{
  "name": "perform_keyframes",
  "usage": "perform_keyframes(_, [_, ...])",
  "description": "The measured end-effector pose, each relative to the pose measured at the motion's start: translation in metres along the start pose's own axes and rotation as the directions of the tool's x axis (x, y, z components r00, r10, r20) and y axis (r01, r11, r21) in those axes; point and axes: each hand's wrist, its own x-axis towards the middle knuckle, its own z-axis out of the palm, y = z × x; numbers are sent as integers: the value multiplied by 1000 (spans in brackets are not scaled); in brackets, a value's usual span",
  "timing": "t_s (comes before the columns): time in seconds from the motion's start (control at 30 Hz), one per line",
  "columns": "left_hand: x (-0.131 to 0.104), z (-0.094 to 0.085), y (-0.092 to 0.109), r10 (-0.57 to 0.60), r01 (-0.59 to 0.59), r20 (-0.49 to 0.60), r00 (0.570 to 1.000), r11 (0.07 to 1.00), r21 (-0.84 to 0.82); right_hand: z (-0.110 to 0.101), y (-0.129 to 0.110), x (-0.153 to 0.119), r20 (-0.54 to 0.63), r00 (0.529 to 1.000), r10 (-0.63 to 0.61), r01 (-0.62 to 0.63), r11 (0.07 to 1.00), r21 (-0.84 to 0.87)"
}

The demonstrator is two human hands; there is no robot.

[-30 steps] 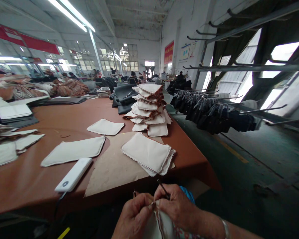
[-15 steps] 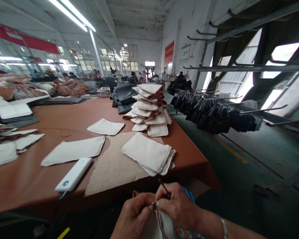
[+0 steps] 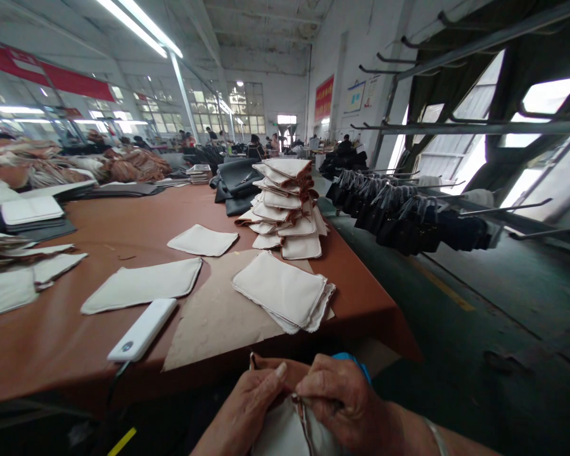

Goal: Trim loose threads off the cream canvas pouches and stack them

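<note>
A cream cloth pouch piece (image 3: pixel 281 430) with brown lining and a dark seam down its middle is held low at the bottom of the view. My left hand (image 3: pixel 247 408) grips its edge, thumb laid along the brown fold. With curled fingers, my right hand (image 3: pixel 344 399) pinches the pouch at the top end of that seam. Any slim tool inside the right fist is hidden. Just beyond the hands, a small stack of cream pouch pieces (image 3: pixel 280 288) lies on brown paper (image 3: pixel 199 335) at the table edge.
A tall pile of cream pouches (image 3: pixel 289 209) stands behind the small stack on the brown table (image 3: pixel 137 221). A white power bank (image 3: pixel 142 330) with a cable lies left. Hanging dark bags (image 3: pixel 399 218) and metal rack arms (image 3: pixel 456 128) are on the right. People work far back.
The dark slim tool that stuck up from my right hand no longer shows. My hands have moved slightly apart, and more of the brown lining is visible between them.
</note>
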Motion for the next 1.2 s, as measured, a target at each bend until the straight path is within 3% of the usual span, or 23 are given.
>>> perform_keyframes(0.13, [10,-1,-10,-143,139,189,972,990,33,-5,3,-4,65,995,-71,77,992,-97])
perform_keyframes(0.27, [10,-5,-16,-117,90,170,978,983,163,-9,7,-9,119,985,-126,152,958,-243])
perform_keyframes(0.33, [8,-6,-14,-80,37,169,982,969,244,-11,7,-10,125,980,-156,181,958,-223])
perform_keyframes(0.4, [5,-6,-10,-38,-24,188,981,948,317,-15,5,-8,84,993,-80,88,992,-90])
perform_keyframes(0.47, [1,-5,-6,20,-93,189,982,917,387,-20,1,-2,59,991,119,-123,990,75])
perform_keyframes(0.57, [-2,-4,-4,125,-189,157,980,842,505,-31,-6,12,174,921,350,-379,906,186])
perform_keyframes(0.7, [1,-7,-9,202,-302,228,953,721,624,-37,-16,29,366,862,350,-441,874,204])
perform_keyframes(0.83, [4,-8,-14,317,-418,274,908,658,627,-30,-17,29,355,866,351,-449,858,249])
perform_keyframes(0.9, [4,-5,-13,336,-408,234,913,700,587,-26,-14,25,331,864,378,-475,829,294])
perform_keyframes(0.97, [3,-4,-9,272,-345,219,937,813,469,-25,-10,21,324,859,396,-493,810,318])
perform_keyframes(1.07, [3,-12,-1,127,-207,305,944,947,246,-27,-5,17,318,855,410,-508,786,352])
perform_keyframes(1.2, [1,-40,5,-5,-96,341,940,956,279,-37,1,13,275,852,446,-523,753,398])
